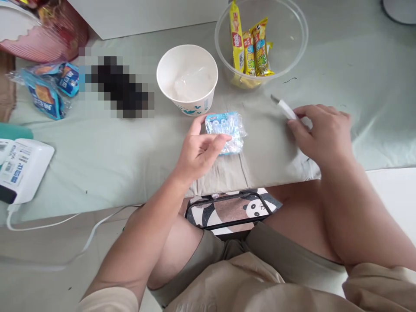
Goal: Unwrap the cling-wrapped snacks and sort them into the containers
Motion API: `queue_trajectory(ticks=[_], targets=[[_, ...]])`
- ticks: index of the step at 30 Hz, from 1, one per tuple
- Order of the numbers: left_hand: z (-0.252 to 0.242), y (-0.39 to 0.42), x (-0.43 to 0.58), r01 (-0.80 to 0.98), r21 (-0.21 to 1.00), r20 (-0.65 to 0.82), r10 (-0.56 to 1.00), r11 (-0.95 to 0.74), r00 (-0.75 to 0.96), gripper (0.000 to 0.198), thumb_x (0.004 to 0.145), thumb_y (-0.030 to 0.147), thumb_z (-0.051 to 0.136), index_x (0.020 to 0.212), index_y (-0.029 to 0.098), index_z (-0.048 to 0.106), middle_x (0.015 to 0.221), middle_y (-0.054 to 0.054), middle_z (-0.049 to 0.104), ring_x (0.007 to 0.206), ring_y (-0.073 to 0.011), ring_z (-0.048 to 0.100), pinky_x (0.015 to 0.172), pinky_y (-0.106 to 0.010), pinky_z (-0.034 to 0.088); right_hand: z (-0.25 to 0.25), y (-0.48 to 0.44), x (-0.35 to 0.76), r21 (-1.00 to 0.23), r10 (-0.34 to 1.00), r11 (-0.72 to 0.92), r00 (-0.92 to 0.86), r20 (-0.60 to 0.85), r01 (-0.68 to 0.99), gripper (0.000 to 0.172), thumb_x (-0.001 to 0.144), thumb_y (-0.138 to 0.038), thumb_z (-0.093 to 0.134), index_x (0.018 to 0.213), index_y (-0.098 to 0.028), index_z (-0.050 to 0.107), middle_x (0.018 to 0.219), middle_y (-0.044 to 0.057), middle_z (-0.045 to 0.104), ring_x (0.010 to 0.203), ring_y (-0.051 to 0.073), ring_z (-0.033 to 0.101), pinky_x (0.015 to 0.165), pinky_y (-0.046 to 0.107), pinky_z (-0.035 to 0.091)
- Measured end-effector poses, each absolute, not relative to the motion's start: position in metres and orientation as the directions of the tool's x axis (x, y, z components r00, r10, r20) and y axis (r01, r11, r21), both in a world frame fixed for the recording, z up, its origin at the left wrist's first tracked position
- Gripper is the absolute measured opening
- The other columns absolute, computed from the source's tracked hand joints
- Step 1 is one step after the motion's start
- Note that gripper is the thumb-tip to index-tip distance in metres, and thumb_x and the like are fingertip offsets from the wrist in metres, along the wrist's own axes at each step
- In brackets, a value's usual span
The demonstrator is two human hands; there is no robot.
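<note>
The left hand [199, 149] is gripping a small blue-and-clear snack packet [225, 132] between thumb and fingers, just above the pale green cloth [97, 147] and just in front of a white paper cup [187, 78]. The right hand [320, 134] is pinching a thin white tool [284, 107] — its tip pointing away from the person, toward a clear bowl [292, 47] that is holding yellow wrapped bars [250, 47].

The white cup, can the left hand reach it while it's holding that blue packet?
Probably yes. The white cup stands just beyond the left hand, nothing between them, though that hand is gripping the blue packet, so grasping looks awkward.
</note>
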State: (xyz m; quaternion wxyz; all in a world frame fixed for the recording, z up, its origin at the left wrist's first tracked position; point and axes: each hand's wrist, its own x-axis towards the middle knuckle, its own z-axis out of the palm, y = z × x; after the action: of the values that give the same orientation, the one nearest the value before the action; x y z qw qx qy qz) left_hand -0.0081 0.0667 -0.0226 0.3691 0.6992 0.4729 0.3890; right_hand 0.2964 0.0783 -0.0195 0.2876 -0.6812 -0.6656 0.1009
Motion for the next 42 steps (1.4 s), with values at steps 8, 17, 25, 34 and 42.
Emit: queue_trajectory(ticks=[8, 17, 25, 34, 42], targets=[[-0.035, 0.064, 0.013, 0.285, 0.909, 0.288, 0.952, -0.305, 0.101, 0.046, 0.092, 0.053, 0.072, 0.128, 0.03, 0.055, 0.134, -0.009, 0.054, 0.1, -0.019, 0.066, 0.073, -0.029, 0.058, 0.026, 0.043, 0.208, -0.945, 0.917, -0.226, -0.275, -0.288, 0.236, 0.026, 0.09, -0.044, 0.07, 0.098, -0.019, 0.067, 0.065, 0.0, 0.068, 0.057, 0.014, 0.065, 0.055, 0.026, 0.05], [-0.015, 0.063, 0.003, 0.403, 0.844, 0.418, 0.905, -0.355, -0.079, 0.046, 0.095, 0.062, 0.063, 0.123, 0.028, 0.05, 0.141, -0.011, 0.048, 0.122, -0.0264, 0.06, 0.085, -0.034, 0.057, 0.03, 0.037, 0.218, -0.861, 0.765, -0.374, -0.411, -0.496, 0.344, 0.034, 0.086, -0.051, 0.069, 0.079, -0.018, 0.067, 0.065, 0.004, 0.068, 0.056, 0.013, 0.057, 0.047, 0.024, 0.038], [-0.019, 0.075, -0.012, 0.072, 0.924, 0.382, 0.905, -0.375, -0.185, 0.063, 0.076, 0.061, 0.084, 0.119, 0.032, 0.049, 0.107, -0.004, 0.061, 0.094, -0.0203, 0.067, 0.071, -0.029, 0.056, 0.018, 0.058, 0.253, -0.546, 1.0, 0.003, 0.004, 0.012, 0.838, 0.018, 0.085, -0.037, 0.064, 0.078, -0.021, 0.069, 0.072, 0.004, 0.067, 0.063, 0.017, 0.058, 0.063, 0.031, 0.042], [-0.016, 0.065, 0.0, -0.101, 0.994, 0.056, 0.983, -0.039, 0.173, 0.047, 0.079, 0.04, 0.084, 0.114, 0.026, 0.055, 0.096, -0.004, 0.069, 0.073, -0.0156, 0.068, 0.056, -0.023, 0.053, -0.017, 0.081, 0.261, -0.401, 0.858, 0.401, -0.184, 0.48, 0.824, 0.041, 0.085, -0.042, 0.073, 0.12, -0.021, 0.068, 0.107, 0.013, 0.069, 0.094, 0.028, 0.066, 0.084, 0.045, 0.056], [-0.01, 0.064, 0.002, -0.229, 0.957, -0.076, 0.918, 0.177, 0.39, 0.052, 0.077, 0.023, 0.078, 0.125, 0.027, 0.059, 0.098, -0.003, 0.073, 0.072, -0.0158, 0.069, 0.058, -0.024, 0.055, 0.002, 0.05, 0.217, -0.712, 0.844, 0.537, -0.276, 0.461, 0.453, 0.017, 0.098, -0.035, 0.065, 0.085, -0.025, 0.069, 0.068, -0.002, 0.061, 0.057, 0.012, 0.057, 0.058, 0.029, 0.049]])
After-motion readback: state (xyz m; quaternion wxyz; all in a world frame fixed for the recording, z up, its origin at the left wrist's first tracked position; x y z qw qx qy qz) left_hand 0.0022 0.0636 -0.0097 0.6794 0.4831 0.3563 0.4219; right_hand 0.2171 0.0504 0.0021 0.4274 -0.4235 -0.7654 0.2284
